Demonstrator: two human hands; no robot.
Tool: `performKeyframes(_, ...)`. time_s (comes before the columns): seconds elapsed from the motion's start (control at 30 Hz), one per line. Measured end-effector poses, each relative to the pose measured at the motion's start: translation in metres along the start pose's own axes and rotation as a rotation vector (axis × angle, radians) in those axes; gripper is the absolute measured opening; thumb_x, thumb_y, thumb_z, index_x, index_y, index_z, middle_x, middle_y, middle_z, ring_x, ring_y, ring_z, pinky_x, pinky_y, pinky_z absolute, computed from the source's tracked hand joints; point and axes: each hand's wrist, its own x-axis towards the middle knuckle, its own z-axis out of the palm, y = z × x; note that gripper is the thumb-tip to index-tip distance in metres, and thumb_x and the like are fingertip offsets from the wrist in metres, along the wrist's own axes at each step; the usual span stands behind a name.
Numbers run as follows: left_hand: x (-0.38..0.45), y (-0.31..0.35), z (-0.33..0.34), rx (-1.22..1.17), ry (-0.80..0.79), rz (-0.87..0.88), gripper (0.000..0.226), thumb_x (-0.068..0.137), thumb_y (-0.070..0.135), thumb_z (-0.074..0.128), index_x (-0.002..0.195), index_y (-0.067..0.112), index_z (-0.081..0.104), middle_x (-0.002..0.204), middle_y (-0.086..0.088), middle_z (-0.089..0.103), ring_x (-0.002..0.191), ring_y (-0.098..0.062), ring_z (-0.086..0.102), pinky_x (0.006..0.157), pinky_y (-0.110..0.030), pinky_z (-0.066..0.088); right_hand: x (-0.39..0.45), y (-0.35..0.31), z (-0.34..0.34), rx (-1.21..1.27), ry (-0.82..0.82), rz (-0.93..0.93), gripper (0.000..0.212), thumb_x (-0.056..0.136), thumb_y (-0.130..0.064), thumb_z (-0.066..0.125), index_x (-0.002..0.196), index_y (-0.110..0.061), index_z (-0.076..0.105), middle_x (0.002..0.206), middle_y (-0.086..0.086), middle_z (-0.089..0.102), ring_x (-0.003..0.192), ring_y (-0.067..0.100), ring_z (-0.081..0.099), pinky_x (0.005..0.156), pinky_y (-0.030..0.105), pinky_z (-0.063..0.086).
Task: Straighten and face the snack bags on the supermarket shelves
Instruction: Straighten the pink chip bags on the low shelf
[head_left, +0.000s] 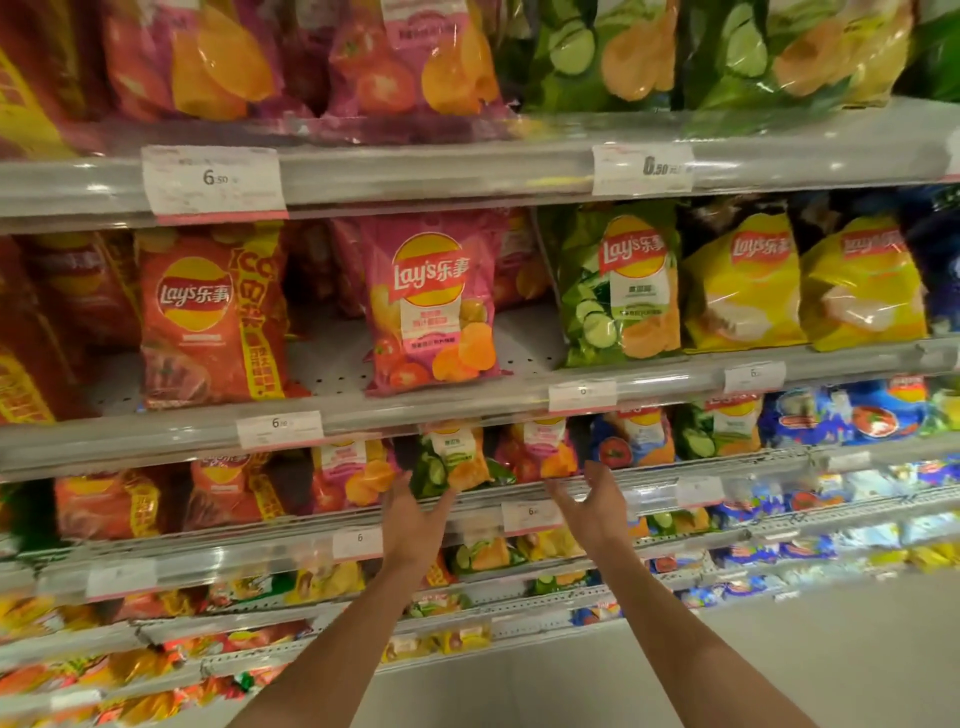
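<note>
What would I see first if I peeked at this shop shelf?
Probably the bright pink bag standing alone in the middle of the shelf, with an orange-red bag to its left and a green cucumber bag to its right. Below, two open hands reach toward smaller bags.

You faced white price tags (214, 179) clipped along grey shelf rails (415, 166), above a pale floor (857, 649).

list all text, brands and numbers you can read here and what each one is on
"Lay's 乐事" on the pink tomato bag
"Lay's 乐事" on the red bag
"Lay's 乐事" on the green cucumber bag
"6.50" on the upper left price tag
"6.50" on the upper right price tag
Flavour lines on the bags and the price tags on the lower rails are too small or blurred to read.
</note>
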Motion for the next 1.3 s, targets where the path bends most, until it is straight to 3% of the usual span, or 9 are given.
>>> performKeyframes(0.13, 0.029, 0.014, 0.009, -0.047, -0.003, 0.021, 0.082, 0.075, 0.052, 0.08, 0.137, 0.011, 0.045, 0.124, -0.008, 0.063, 0.117, -0.029, 0.059, 0.1, -0.044, 0.05, 0.039, -0.011, 0.01, 0.009, -0.064, -0.019, 0.068, 0.078, -0.034, 0.086, 0.133, -0.009, 0.056, 0.116, 0.002, 0.067, 0.112, 0.025, 0.063, 0.091, 0.034, 0.051)
performKeyframes(0.23, 0.051, 0.023, 0.014, -0.023, -0.021, 0.001, 0.095, 0.067, 0.055, 0.086, 0.139, 0.011, 0.043, 0.13, -0.008, 0.06, 0.124, -0.029, 0.055, 0.105, -0.044, 0.046, 0.074, -0.015, 0.021, -0.041, -0.087, 0.007, 0.086, 0.072, -0.039, 0.09, 0.14, -0.007, 0.05, 0.133, 0.011, 0.061, 0.126, 0.03, 0.056, 0.107, 0.043, 0.048)
performKeyframes(0.37, 0.069, 0.027, 0.02, -0.044, -0.124, -0.004, 0.069, 0.07, 0.039, 0.089, 0.124, 0.024, 0.048, 0.121, 0.008, 0.056, 0.123, -0.018, 0.054, 0.095, -0.022, 0.037, 0.106, -0.013, 0.037, -0.136, -0.191, 0.044, 0.107, 0.07, -0.052, 0.088, 0.152, -0.009, 0.034, 0.145, 0.012, 0.052, 0.133, 0.033, 0.051, 0.11, 0.041, 0.046)
performKeyframes(0.43, 0.075, 0.027, 0.021, -0.05, -0.174, -0.01, 0.076, 0.073, 0.036, 0.087, 0.135, 0.021, 0.045, 0.124, 0.008, 0.05, 0.132, -0.021, 0.047, 0.098, -0.019, 0.032, 0.117, -0.009, 0.041, -0.195, -0.221, 0.039, 0.107, 0.07, -0.057, 0.086, 0.153, -0.011, 0.035, 0.145, 0.011, 0.052, 0.132, 0.032, 0.053, 0.106, 0.038, 0.049)
performKeyframes(0.57, 0.08, 0.024, 0.019, -0.061, -0.201, -0.055, 0.089, 0.073, 0.038, 0.087, 0.144, 0.018, 0.038, 0.143, -0.003, 0.049, 0.137, -0.025, 0.043, 0.11, -0.03, 0.034, 0.124, -0.006, 0.043, -0.175, -0.21, 0.058, 0.091, 0.069, -0.05, 0.09, 0.142, -0.011, 0.051, 0.127, 0.002, 0.062, 0.119, 0.025, 0.061, 0.095, 0.031, 0.053)
performKeyframes(0.83, 0.09, 0.012, 0.01, -0.094, -0.161, -0.186, 0.083, 0.054, 0.055, 0.091, 0.122, 0.019, 0.062, 0.113, 0.001, 0.067, 0.115, -0.024, 0.061, 0.099, -0.035, 0.048, 0.106, -0.028, 0.04, -0.192, -0.142, -0.053, 0.076, 0.075, -0.048, 0.087, 0.136, -0.016, 0.056, 0.132, 0.007, 0.066, 0.119, 0.028, 0.064, 0.098, 0.043, 0.056)
performKeyframes(1.03, 0.092, 0.009, 0.001, -0.11, -0.159, -0.18, 0.067, 0.056, 0.044, 0.094, 0.112, 0.021, 0.066, 0.107, -0.001, 0.071, 0.11, -0.023, 0.064, 0.099, -0.037, 0.049, 0.091, -0.043, 0.024, -0.362, -0.042, -0.131, 0.069, 0.081, -0.055, 0.078, 0.136, -0.019, 0.057, 0.132, 0.005, 0.066, 0.12, 0.027, 0.064, 0.097, 0.04, 0.056)
performKeyframes(1.17, 0.089, 0.01, 0.003, -0.11, -0.143, -0.175, 0.07, 0.061, 0.036, 0.094, 0.121, 0.016, 0.064, 0.114, -0.005, 0.07, 0.114, -0.026, 0.062, 0.104, -0.039, 0.047, 0.081, -0.038, 0.002, -0.334, -0.001, -0.118, 0.066, 0.076, -0.053, 0.082, 0.128, -0.019, 0.062, 0.121, 0.005, 0.071, 0.111, 0.028, 0.068, 0.09, 0.043, 0.058)
performKeyframes(1.3, 0.084, 0.018, 0.011, -0.076, -0.112, -0.19, 0.098, 0.062, 0.045, 0.092, 0.141, 0.007, 0.047, 0.137, -0.013, 0.058, 0.128, -0.032, 0.053, 0.112, -0.044, 0.041, 0.069, -0.019, -0.022, -0.153, 0.033, -0.102, 0.09, 0.067, -0.044, 0.091, 0.139, -0.018, 0.043, 0.127, 0.006, 0.067, 0.116, 0.032, 0.065, 0.094, 0.048, 0.055)
